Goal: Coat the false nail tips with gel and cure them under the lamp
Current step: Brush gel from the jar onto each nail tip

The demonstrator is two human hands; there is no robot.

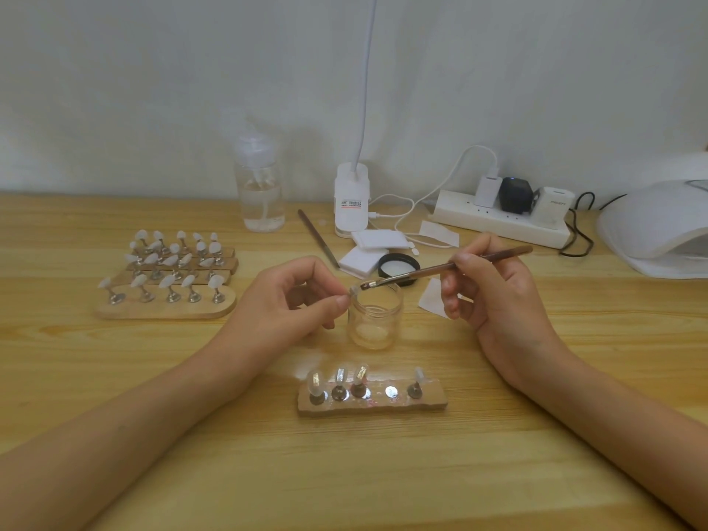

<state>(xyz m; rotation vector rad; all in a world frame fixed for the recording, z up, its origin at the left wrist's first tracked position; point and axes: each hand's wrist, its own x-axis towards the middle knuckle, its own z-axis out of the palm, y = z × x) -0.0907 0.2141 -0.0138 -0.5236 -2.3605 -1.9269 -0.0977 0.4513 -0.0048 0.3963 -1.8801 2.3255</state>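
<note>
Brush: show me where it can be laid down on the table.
Bare wood lies in front of the nail holder, toward the near edge, and between the right hand and the curing lamp. Crowded behind the jar: pads, lid, cables, power strip.

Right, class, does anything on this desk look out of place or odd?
Only one thing: the near wooden stand has a bare metal disc with no nail tip. The left hand pinches a tip over the jar, likely that one.

Rear of bench [383, 473]: pump bottle [261, 193], left; power strip [498, 221] with three plugs, right; cotton pads [373, 240] and tool [318, 238] between.
</note>
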